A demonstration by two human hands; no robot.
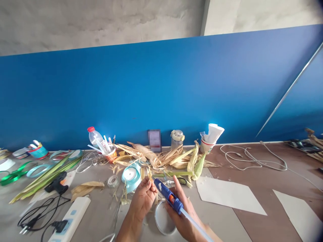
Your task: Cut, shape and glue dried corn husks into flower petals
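My right hand (185, 208) is wrapped around a blue glue gun (165, 191), index finger stretched along its side. A long translucent glue stick (195, 222) runs out of its back end. The front of the gun points at the fingertips of my left hand (143, 196), which pinch a small piece of dry corn husk (149, 173). Whether the nozzle touches the husk, I cannot tell. Below the hands lies a round shallow dish (158, 218), partly covered by my right hand. A roll of light blue ribbon (130, 175) is just left of my left fingertips.
Dried corn husks (161, 158) are heaped behind my hands, with a green husk (199, 167) at right. A white power strip (73, 218), black cord (41, 215) and second glue gun (58, 183) lie left. White paper (228, 195) and a white cable (254, 161) lie right.
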